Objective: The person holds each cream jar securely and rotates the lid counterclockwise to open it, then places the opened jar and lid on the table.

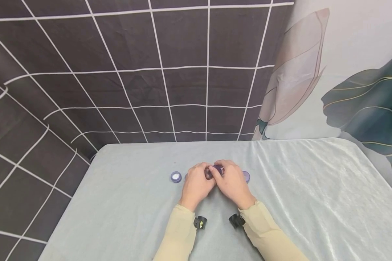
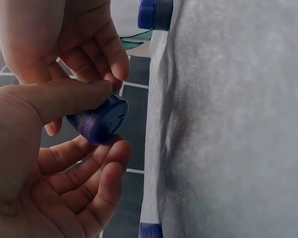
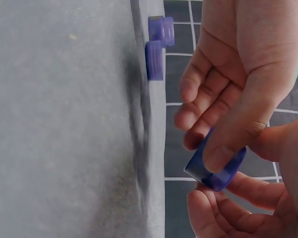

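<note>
A small dark purple-blue round cosmetic jar with lettering on its side is held between the two hands above the table. My left hand pinches it, thumb across one side and fingers beneath, in the left wrist view. My right hand grips the same jar with its thumb pressed on the side. The hands overlap around it, so much of the jar is hidden in the head view. Left of the hands stands an open purple jar with a white inside. A purple round piece lies just right of the right hand.
A light grey-blue cloth covers the table. Close to the open jar is another purple round piece, mostly hidden by the left hand in the head view. A dark gridded curtain hangs behind, with a floral one at right.
</note>
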Tool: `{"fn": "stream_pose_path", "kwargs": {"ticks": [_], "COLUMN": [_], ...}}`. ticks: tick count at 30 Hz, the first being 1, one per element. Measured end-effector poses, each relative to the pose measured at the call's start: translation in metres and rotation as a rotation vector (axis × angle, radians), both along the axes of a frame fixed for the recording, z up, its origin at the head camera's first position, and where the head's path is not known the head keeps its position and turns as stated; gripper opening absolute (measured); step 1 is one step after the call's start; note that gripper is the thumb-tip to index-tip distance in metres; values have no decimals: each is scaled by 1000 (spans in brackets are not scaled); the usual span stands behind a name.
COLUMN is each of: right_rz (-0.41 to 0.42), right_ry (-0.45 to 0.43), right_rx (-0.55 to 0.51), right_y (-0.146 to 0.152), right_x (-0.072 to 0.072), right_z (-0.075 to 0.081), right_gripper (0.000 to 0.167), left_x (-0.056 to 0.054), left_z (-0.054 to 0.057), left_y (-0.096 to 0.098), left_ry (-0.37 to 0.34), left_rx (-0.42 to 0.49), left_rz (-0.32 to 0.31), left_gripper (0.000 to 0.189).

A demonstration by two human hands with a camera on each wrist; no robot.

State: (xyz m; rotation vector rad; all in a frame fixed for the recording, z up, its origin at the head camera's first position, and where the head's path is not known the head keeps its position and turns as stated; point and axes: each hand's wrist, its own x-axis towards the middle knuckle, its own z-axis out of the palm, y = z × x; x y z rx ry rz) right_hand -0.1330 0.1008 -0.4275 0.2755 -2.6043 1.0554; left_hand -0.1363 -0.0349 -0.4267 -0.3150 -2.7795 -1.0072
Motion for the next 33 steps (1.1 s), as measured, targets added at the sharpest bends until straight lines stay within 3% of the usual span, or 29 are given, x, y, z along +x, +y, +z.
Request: {"fn": "stream_pose_path", "kwargs": {"ticks": [15, 33], "right_rz": [-55, -64], "right_ry": [4, 32], "right_rx": [-7, -22], "right_y": [1, 3], "right_x": [-1, -2], "right_z": [0, -2], "right_gripper": [25, 27], "left_x": [1, 1], "left_z": [1, 2], "left_y": [4, 6], "left_ry": [11, 11], "left_rx": [2, -20], "left_rz": [30, 40], "left_gripper": [27, 35]}}
